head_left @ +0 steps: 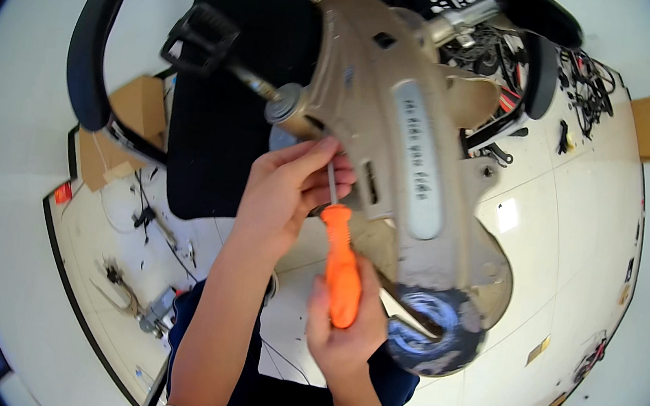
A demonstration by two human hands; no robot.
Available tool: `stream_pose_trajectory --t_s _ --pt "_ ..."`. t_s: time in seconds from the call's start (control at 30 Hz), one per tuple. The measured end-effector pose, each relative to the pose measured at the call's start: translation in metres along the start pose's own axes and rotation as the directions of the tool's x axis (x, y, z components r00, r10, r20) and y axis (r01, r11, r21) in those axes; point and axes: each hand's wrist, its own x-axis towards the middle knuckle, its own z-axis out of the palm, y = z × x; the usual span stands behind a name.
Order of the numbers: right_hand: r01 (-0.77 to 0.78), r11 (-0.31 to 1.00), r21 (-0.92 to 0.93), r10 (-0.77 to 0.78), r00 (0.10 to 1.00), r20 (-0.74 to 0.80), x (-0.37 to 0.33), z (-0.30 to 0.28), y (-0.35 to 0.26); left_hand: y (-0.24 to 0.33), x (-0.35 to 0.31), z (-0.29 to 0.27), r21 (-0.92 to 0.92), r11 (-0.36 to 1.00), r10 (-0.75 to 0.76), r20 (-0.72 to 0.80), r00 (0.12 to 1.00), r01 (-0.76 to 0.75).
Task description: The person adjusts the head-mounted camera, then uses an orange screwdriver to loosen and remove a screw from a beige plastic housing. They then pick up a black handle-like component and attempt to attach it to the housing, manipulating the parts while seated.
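Note:
A bronze-coloured frame point(410, 58) of a small pedal cycle leans on a black chair. My right hand point(350, 321) grips the orange handle point(343, 267) of a screwdriver, whose metal shaft point(333, 179) points up at the frame's left edge. Close around the shaft, the fingers of my left hand point(286, 190) are curled near its tip; the tip itself is hidden by them. A crank joint sits just above that hand, with a black pedal point(203, 41) at the upper left. Below the frame's lower end is a small, worn wheel point(427, 331).
The black chair seat point(206, 138) and its left armrest point(91, 57) flank the frame. Cardboard boxes point(139, 109) stand at the left. Loose parts and cables point(587, 85) lie on the floor at upper right, and a grey metal part point(157, 312) at lower left.

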Motion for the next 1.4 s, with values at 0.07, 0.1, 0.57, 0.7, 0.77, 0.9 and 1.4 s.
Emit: stream_pose_trajectory --t_s 0.07,0.1,0.57,0.7,0.77,0.9,1.4 --pt "0.094 0.994 -0.049 -0.094 0.996 0.009 0.001 -0.013 0.026 -0.014 0.000 0.011 -0.013 1.000 0.000 -0.052 0.999 -0.001" --pt "-0.057 0.998 -0.039 0.061 0.993 0.099 -0.004 -0.023 0.027 -0.014 -0.001 0.021 0.000 1.000 0.018 -0.045 0.999 -0.018" --pt "-0.331 0.922 0.201 0.258 0.912 0.320 0.003 -0.081 0.053 -0.033 0.017 0.063 0.368 0.927 0.129 -0.120 0.984 -0.077" --pt "-0.298 0.933 0.203 0.228 0.924 0.308 0.002 -0.065 0.043 -0.026 0.018 0.053 0.344 0.935 0.126 -0.099 0.987 -0.085" --pt "-0.255 0.954 0.156 0.200 0.932 0.301 -0.008 -0.055 0.033 -0.017 0.007 0.036 0.282 0.954 0.115 -0.016 0.993 -0.106" --pt "-0.502 0.791 0.349 0.360 0.844 0.398 -0.033 -0.026 0.016 -0.002 0.005 -0.011 -0.009 1.000 -0.011 0.114 0.993 0.012" --pt "0.042 0.998 -0.045 -0.048 0.990 -0.135 -0.030 0.015 -0.017 0.035 -0.015 -0.030 0.056 0.998 0.006 0.096 0.995 -0.011"
